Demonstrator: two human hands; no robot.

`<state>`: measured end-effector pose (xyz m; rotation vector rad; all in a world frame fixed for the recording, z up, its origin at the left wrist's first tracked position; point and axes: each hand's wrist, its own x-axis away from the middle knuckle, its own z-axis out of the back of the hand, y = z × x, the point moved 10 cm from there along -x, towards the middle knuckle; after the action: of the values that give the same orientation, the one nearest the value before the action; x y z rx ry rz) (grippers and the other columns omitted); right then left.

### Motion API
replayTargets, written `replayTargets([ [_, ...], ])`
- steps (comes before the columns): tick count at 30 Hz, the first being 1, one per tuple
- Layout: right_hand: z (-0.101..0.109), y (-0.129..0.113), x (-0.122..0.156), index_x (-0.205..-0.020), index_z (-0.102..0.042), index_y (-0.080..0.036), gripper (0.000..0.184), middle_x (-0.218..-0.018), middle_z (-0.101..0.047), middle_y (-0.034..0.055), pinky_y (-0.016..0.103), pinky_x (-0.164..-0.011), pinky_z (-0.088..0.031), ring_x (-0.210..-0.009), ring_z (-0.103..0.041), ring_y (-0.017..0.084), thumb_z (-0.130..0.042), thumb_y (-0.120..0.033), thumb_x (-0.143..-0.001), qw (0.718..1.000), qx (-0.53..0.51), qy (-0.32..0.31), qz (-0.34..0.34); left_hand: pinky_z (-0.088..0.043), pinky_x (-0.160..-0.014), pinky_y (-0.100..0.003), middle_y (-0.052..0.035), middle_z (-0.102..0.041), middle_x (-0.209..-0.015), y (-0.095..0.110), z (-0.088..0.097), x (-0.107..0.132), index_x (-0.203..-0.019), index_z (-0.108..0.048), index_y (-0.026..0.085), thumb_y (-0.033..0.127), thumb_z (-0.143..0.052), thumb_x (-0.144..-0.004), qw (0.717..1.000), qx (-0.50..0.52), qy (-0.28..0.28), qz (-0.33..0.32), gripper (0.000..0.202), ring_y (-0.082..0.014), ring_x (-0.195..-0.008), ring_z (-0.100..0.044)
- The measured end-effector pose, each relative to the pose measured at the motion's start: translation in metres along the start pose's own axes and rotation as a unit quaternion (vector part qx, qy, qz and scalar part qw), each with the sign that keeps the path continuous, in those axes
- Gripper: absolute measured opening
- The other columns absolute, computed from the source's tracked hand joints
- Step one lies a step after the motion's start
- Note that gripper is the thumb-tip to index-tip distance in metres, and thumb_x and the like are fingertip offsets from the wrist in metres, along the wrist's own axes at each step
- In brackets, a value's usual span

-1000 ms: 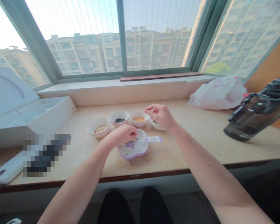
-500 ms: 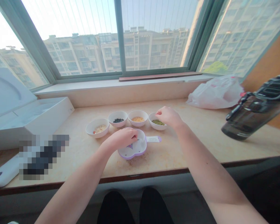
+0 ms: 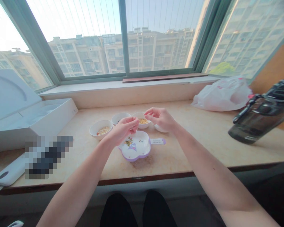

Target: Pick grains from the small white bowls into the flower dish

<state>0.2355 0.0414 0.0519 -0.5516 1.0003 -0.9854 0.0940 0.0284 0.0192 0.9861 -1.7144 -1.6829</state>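
My left hand [image 3: 124,130] hangs over the upper rim of a white plate with a lilac edge [image 3: 135,157], its fingertips pinched; I cannot tell whether it holds anything. A few small mixed grains and a cartoon print lie on the plate. My right hand [image 3: 161,119] is curled just above a white bowl [image 3: 159,129], which it mostly hides. Green beans filled that bowl in the earlier views. Beside it, a white bowl of yellow grains [image 3: 143,121] sits just left of my right fingers. A white bowl of dark beans [image 3: 118,117] is partly hidden by my left hand, and a white bowl of pale flakes [image 3: 101,129] stands at the left.
The bowls and plate stand on a cream stone counter [image 3: 194,142] below a window. A white open box [image 3: 33,121] is on the left, with a pixelated object [image 3: 48,157] and a white device [image 3: 8,171] in front. A plastic bag [image 3: 222,96] and dark bottle [image 3: 257,115] are on the right.
My left hand has lifted off the plate and moved up, uncovering grains on it. My right hand has moved left and its fingers have curled inward over the bowls.
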Motion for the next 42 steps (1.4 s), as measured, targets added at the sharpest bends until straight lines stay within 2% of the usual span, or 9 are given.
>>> replayTargets([
  [3,-0.020,-0.006,0.006,-0.097,-0.068,-0.020,0.034,-0.081,-0.070,0.0006,0.024,-0.054,-0.043,-0.066,-0.064,0.014,-0.079,-0.047,-0.080,0.995,-0.087,-0.053,-0.001,-0.029,-0.060,-0.025,0.0037,-0.045,-0.069,-0.006,-0.001,-0.001,-0.074,-0.053,0.017,0.042,-0.076,-0.084,0.998,0.053,-0.008,0.020,0.036,-0.0082,-0.063,-0.038],
  [6,-0.028,-0.012,0.008,-0.097,-0.066,-0.021,0.038,-0.077,-0.068,-0.0016,0.024,-0.055,-0.047,-0.065,-0.064,0.014,-0.083,-0.047,-0.075,0.990,-0.128,-0.064,-0.002,-0.029,-0.060,-0.025,0.0034,-0.046,-0.070,-0.010,-0.002,-0.002,-0.074,-0.053,0.016,0.043,-0.077,-0.084,0.997,0.070,-0.014,0.032,0.037,-0.0081,-0.063,-0.038],
  [18,-0.037,-0.009,0.008,-0.085,-0.069,-0.019,0.037,-0.078,-0.071,0.0008,0.028,-0.060,-0.054,-0.066,-0.067,0.015,-0.082,-0.052,-0.076,0.988,-0.133,-0.074,-0.006,-0.027,-0.059,-0.023,0.0040,-0.045,-0.071,-0.021,-0.002,-0.003,-0.080,-0.055,0.016,0.043,-0.080,-0.081,0.996,0.071,-0.012,0.053,0.036,-0.0074,-0.064,-0.040],
  [28,-0.032,-0.007,0.008,-0.088,-0.072,-0.020,0.026,-0.085,-0.074,0.0019,0.029,-0.061,-0.052,-0.062,-0.064,0.013,-0.077,-0.045,-0.082,0.996,-0.067,-0.057,0.008,-0.032,-0.060,-0.023,0.0038,-0.047,-0.073,-0.015,0.006,-0.002,-0.082,-0.056,0.017,0.047,-0.074,-0.083,0.999,-0.009,0.036,0.032,0.034,-0.0081,-0.064,-0.042],
  [31,-0.027,-0.008,0.007,-0.090,-0.070,-0.020,0.026,-0.084,-0.072,0.0016,0.027,-0.059,-0.050,-0.060,-0.062,0.012,-0.073,-0.045,-0.085,0.996,-0.070,-0.048,0.011,-0.033,-0.058,-0.024,0.0032,-0.049,-0.069,-0.011,0.011,-0.002,-0.081,-0.059,0.017,0.046,-0.064,-0.090,0.993,-0.105,0.056,0.012,0.030,-0.0092,-0.060,-0.042],
  [33,-0.018,-0.007,0.004,-0.092,-0.068,-0.019,0.027,-0.083,-0.071,0.0015,0.026,-0.058,-0.048,-0.059,-0.060,0.012,-0.069,-0.047,-0.088,0.997,-0.077,-0.024,0.015,-0.035,-0.059,-0.025,0.0007,-0.056,-0.070,-0.004,0.016,-0.001,-0.082,-0.064,0.017,0.038,-0.060,-0.092,0.968,-0.235,0.082,-0.012,0.024,-0.0115,-0.062,-0.047],
  [35,-0.004,-0.003,0.001,-0.096,-0.065,-0.019,0.028,-0.084,-0.070,0.0021,0.026,-0.056,-0.046,-0.057,-0.057,0.011,-0.063,-0.047,-0.093,0.997,-0.069,0.012,0.012,-0.039,-0.064,-0.027,-0.0025,-0.064,-0.077,0.002,0.014,-0.001,-0.082,-0.068,0.018,0.028,-0.058,-0.091,0.921,-0.381,0.072,-0.043,0.017,-0.0146,-0.069,-0.053],
  [39,0.024,0.017,-0.005,-0.096,-0.062,-0.019,0.021,-0.085,-0.073,0.0048,0.027,-0.063,-0.045,-0.063,-0.061,0.014,-0.051,-0.036,-0.100,0.992,0.096,0.075,-0.041,-0.041,-0.072,-0.029,-0.0052,-0.072,-0.088,-0.010,-0.010,-0.001,-0.081,-0.074,0.019,0.019,-0.053,-0.090,0.825,-0.557,-0.064,-0.073,0.022,-0.0183,-0.078,-0.061],
  [42,0.038,0.033,-0.005,-0.093,-0.067,-0.020,0.020,-0.090,-0.076,0.0081,0.029,-0.071,-0.045,-0.082,-0.068,0.020,-0.049,-0.028,-0.099,0.955,0.267,0.082,-0.104,-0.042,-0.074,-0.030,-0.0060,-0.075,-0.096,-0.023,-0.016,0.000,-0.089,-0.078,0.020,0.017,-0.052,-0.088,0.792,-0.597,-0.117,-0.061,0.027,-0.0203,-0.084,-0.065],
])
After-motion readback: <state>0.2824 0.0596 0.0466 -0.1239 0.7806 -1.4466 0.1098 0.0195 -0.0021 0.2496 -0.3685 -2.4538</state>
